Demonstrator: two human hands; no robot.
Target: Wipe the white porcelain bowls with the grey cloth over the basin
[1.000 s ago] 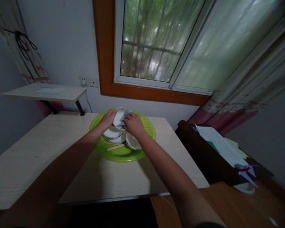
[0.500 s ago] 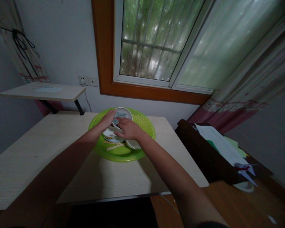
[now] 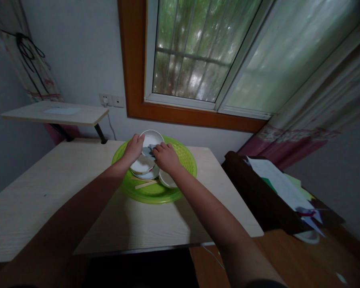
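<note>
My left hand (image 3: 134, 149) grips the left rim of a white bowl (image 3: 151, 137), which is tilted so its inside faces me. My right hand (image 3: 165, 156) is closed on a grey-blue cloth (image 3: 148, 151) at the bowl's near right side. Below them a second white bowl (image 3: 142, 165) sits on a white plate (image 3: 152, 173). Another white bowl (image 3: 167, 180) lies to the right, partly covered by my right wrist. Wooden chopsticks (image 3: 145, 184) lie in front of the plate. All of these are in or over a round green plastic basket (image 3: 156, 199).
The basket stands on a light wooden table (image 3: 108, 224) against the wall. A raised shelf (image 3: 87, 115) with a paper sheet stands at the back left. To the right of the table is a dark brown piece of furniture (image 3: 249, 192) with papers on it.
The bowl has risen and tipped up toward me in my left hand. My right hand has moved slightly right, and its fingers have gone from spread to closed on the cloth.
</note>
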